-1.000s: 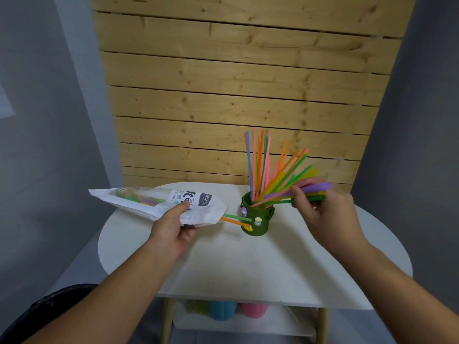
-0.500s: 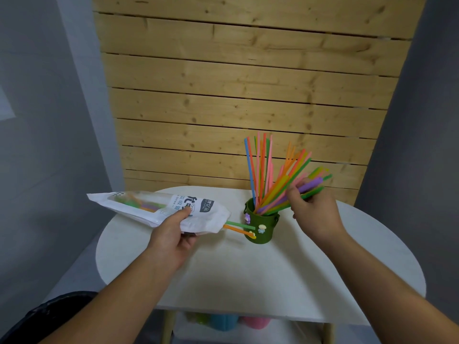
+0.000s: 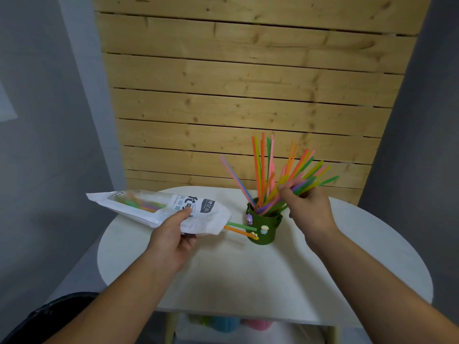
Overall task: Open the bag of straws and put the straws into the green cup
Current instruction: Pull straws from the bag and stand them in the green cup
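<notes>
The straws (image 3: 267, 170) looked light, thin and bendy, so pinching them near the middle seemed best. Most stood in the green cup (image 3: 264, 225) near the back edge of the counter (image 3: 248, 281). The right hand (image 3: 306, 207) was closed on a small bunch leaning into the cup. The left hand (image 3: 173, 234) was clamped on the soft, crinkly bag (image 3: 159, 209), held above the left side. The front of the counter had lots of open room.
</notes>
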